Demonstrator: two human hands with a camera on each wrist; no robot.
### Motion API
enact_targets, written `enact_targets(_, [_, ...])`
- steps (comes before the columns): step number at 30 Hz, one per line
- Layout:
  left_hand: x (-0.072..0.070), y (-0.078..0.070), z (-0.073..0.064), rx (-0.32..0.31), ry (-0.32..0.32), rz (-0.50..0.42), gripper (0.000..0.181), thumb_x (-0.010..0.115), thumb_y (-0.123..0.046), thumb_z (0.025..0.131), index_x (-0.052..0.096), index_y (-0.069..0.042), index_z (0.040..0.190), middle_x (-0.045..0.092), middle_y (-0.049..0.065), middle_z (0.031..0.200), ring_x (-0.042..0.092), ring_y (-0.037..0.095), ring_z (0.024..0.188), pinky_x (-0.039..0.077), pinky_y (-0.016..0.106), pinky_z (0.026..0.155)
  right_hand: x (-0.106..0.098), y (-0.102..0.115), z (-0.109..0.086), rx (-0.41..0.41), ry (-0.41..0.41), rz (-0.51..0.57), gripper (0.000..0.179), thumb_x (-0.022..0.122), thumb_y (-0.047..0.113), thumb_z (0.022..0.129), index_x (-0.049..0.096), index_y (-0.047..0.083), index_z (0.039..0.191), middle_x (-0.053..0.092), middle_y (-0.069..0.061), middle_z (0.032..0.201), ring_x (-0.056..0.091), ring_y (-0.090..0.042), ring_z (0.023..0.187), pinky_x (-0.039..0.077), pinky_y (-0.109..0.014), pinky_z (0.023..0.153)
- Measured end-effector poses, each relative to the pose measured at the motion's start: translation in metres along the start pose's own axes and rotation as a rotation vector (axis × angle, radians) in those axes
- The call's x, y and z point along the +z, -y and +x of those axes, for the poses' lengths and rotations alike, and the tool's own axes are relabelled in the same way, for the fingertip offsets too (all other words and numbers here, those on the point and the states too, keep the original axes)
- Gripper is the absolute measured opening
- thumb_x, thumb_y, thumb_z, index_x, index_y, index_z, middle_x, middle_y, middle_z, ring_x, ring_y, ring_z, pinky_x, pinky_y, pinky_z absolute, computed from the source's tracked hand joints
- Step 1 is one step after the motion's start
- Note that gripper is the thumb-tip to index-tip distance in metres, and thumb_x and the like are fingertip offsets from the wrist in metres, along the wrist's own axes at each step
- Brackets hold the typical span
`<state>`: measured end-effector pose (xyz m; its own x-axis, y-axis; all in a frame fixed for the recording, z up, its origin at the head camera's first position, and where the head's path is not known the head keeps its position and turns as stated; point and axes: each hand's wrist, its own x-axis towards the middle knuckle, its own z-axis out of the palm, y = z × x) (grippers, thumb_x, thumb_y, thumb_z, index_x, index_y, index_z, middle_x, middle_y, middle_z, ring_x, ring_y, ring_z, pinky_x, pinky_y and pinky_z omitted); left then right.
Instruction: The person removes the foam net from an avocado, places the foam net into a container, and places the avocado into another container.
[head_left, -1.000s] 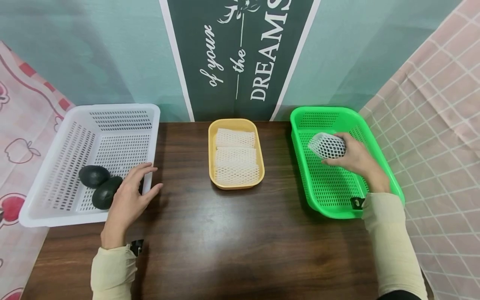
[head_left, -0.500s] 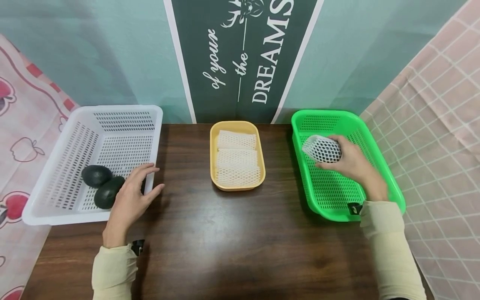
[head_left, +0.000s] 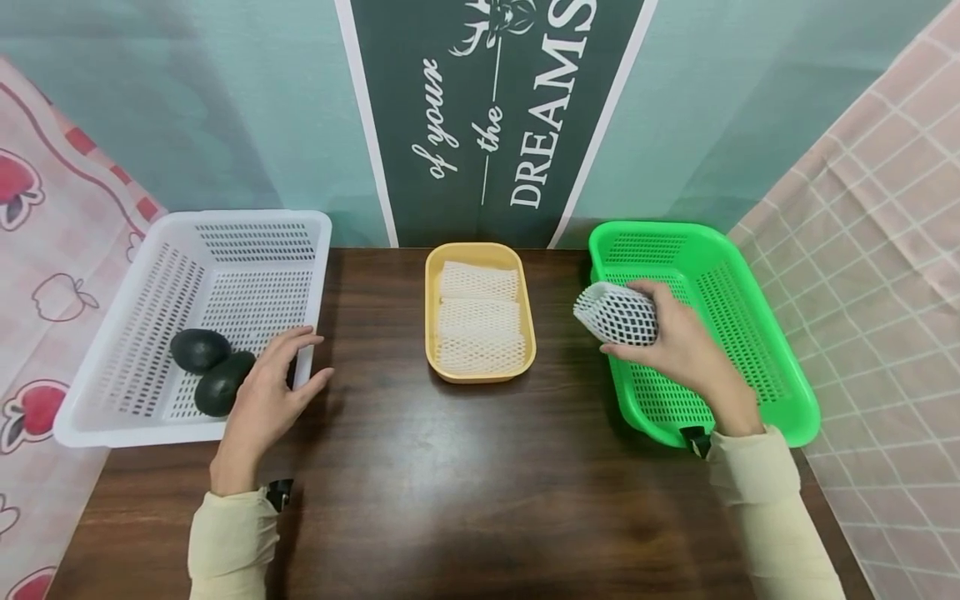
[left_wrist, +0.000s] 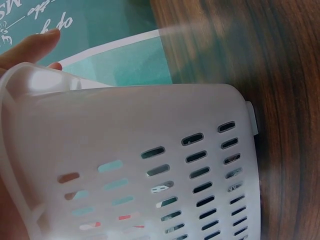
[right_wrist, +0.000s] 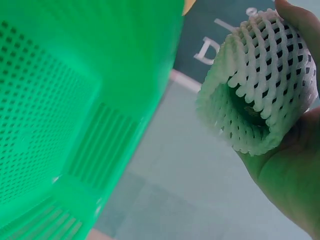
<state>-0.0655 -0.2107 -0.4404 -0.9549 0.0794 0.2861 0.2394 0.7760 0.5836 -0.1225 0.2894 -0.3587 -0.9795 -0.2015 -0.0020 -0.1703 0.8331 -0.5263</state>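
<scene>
My right hand (head_left: 682, 346) grips a dark avocado in a white foam net sleeve (head_left: 618, 315), above the left rim of the green basket (head_left: 783, 367). In the right wrist view the sleeve's open end (right_wrist: 235, 112) shows the dark fruit inside. At the white basket (head_left: 90, 400), my left hand (head_left: 266, 396) lies over the near right corner with fingers and thumb spread loosely. Beside it, two dark green avocados (head_left: 200, 350) sit in the basket. The left wrist view shows a fingertip (left_wrist: 42, 45) past the basket's rim.
Between the two baskets stands a small yellow tray (head_left: 431, 333) with several flat white foam net sleeves (head_left: 480, 317). The brown wooden table (head_left: 450, 483) ends at a teal and dark backdrop (head_left: 465, 208). Patterned cloths hang at both sides.
My right hand has carried the sleeved avocado leftward, from over the green basket's inside to above its left rim. The left hand has kept its place at the white basket.
</scene>
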Motion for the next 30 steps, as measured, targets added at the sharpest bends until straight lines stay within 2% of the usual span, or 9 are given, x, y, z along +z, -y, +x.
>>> enact_targets(6, [0.000, -0.001, 0.001, 0.012, -0.022, 0.002, 0.044, 0.078, -0.010, 0.084, 0.061, -0.005, 0.124, 0.054, 0.019, 0.139, 0.049, 0.041, 0.129, 0.042, 0.060, 0.097, 0.008, 0.018, -0.007, -0.039, 0.022, 0.014, 0.094, 0.086, 0.041, 0.075, 0.035, 0.003, 0.144, 0.054, -0.020, 0.128, 0.059, -0.034, 0.105, 0.054, -0.051, 0.084])
enact_targets(15, [0.001, -0.002, 0.003, 0.018, -0.068, -0.015, 0.040, 0.077, -0.009, 0.084, 0.063, -0.005, 0.121, 0.058, 0.019, 0.134, 0.052, 0.040, 0.126, 0.042, 0.059, 0.098, 0.024, 0.027, -0.016, -0.061, 0.040, -0.006, 0.093, 0.086, 0.039, 0.074, 0.036, 0.002, 0.143, 0.054, -0.020, 0.128, 0.058, -0.034, 0.107, 0.054, -0.053, 0.087])
enact_targets(23, [0.002, -0.004, 0.001, 0.033, -0.152, -0.050, 0.037, 0.078, -0.003, 0.081, 0.066, -0.004, 0.116, 0.065, 0.017, 0.121, 0.057, 0.035, 0.117, 0.043, 0.053, 0.098, 0.038, 0.038, -0.026, -0.119, 0.038, -0.010, 0.090, 0.088, 0.034, 0.074, 0.038, 0.002, 0.142, 0.057, -0.019, 0.125, 0.060, -0.032, 0.104, 0.055, -0.049, 0.086])
enact_targets(24, [0.002, -0.004, 0.001, 0.041, -0.165, -0.054, 0.037, 0.079, -0.002, 0.081, 0.066, -0.004, 0.116, 0.065, 0.017, 0.121, 0.058, 0.035, 0.117, 0.044, 0.050, 0.098, 0.041, 0.040, -0.028, -0.124, 0.036, 0.001, 0.090, 0.088, 0.034, 0.073, 0.038, 0.002, 0.142, 0.057, -0.019, 0.126, 0.060, -0.031, 0.105, 0.054, -0.050, 0.088])
enact_targets(26, [0.002, -0.005, -0.001, 0.069, -0.191, -0.065, 0.037, 0.079, 0.000, 0.079, 0.067, -0.002, 0.115, 0.066, 0.017, 0.118, 0.059, 0.035, 0.115, 0.044, 0.036, 0.102, 0.047, 0.044, -0.032, -0.128, 0.037, 0.028, 0.091, 0.089, 0.032, 0.072, 0.038, 0.003, 0.141, 0.057, -0.017, 0.126, 0.059, -0.030, 0.107, 0.054, -0.050, 0.090])
enact_targets(30, [0.000, -0.010, -0.004, 0.136, -0.219, -0.084, 0.039, 0.080, 0.004, 0.077, 0.067, -0.001, 0.114, 0.067, 0.017, 0.115, 0.059, 0.034, 0.113, 0.034, 0.011, 0.104, 0.061, 0.050, -0.039, -0.147, 0.045, 0.068, 0.090, 0.090, 0.032, 0.071, 0.040, 0.004, 0.141, 0.057, -0.015, 0.127, 0.060, -0.027, 0.108, 0.055, -0.047, 0.090])
